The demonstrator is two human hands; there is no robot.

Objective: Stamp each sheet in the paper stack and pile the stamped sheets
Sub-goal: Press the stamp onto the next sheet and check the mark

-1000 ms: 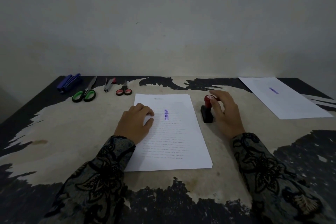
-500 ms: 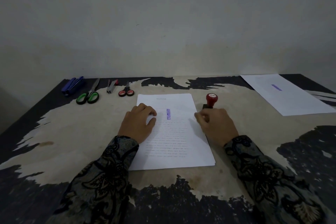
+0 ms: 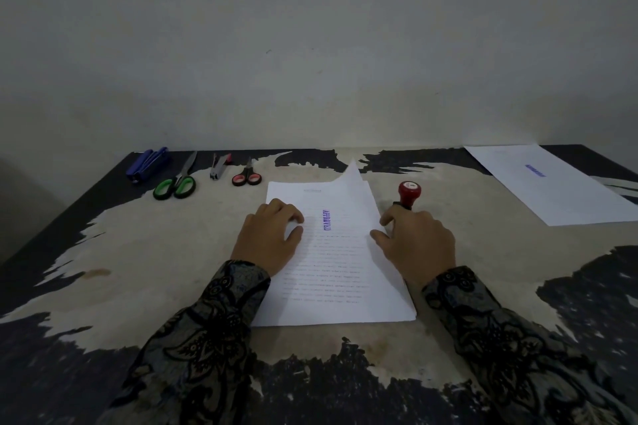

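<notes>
The right hand [image 3: 419, 245], off the stamp [image 3: 409, 195] since 1 second ago, pinches the top sheet [image 3: 345, 217] upward; the left hand [image 3: 271, 240] rests loosely curled on the stack [image 3: 331, 310]. Worn table [image 3: 155, 252], bare wall [image 3: 310, 45].

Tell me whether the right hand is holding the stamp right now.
No. The stamp stands alone on the table while the right hand lifts the top sheet's right edge.

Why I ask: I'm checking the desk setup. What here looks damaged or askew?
The table surface is badly worn: its dark coating has peeled off across the middle, leaving ragged pale patches. The top sheet of the paper stack has its far right corner lifted, where the right hand grips its edge. Nothing is spilled.
</notes>
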